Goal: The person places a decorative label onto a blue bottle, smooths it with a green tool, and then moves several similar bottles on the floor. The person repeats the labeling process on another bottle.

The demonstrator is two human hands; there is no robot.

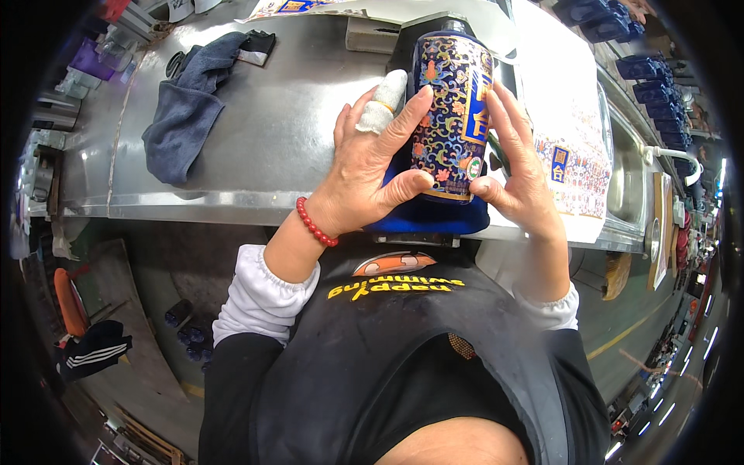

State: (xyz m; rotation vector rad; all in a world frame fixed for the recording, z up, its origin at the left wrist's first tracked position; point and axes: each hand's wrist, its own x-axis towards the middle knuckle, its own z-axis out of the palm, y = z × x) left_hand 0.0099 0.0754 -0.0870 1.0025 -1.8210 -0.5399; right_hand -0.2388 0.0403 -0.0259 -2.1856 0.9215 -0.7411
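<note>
A dark blue bottle (452,116) lies on its back in front of me, its neck pointing away. A label with colourful flowers, scrolls and a blue and gold panel covers its body. Along its left side, my left hand (364,151) has its fingers spread, index fingertip and thumb at the label's edge. One left finger wears a pale wrap with a yellow band. On the other side, my right hand (521,167) has straight, parted fingers at the label's edge, its thumb by the lower corner. A blue cloth-like support (434,217) shows beneath the bottle.
Printed floral label sheets (575,174) lie right of the bottle on the metal worktable (287,116). A grey-blue towel (186,116) lies at the left. A sink (626,167) with a white tap (682,157) stands at the right, dark blue bottles (659,85) beyond it.
</note>
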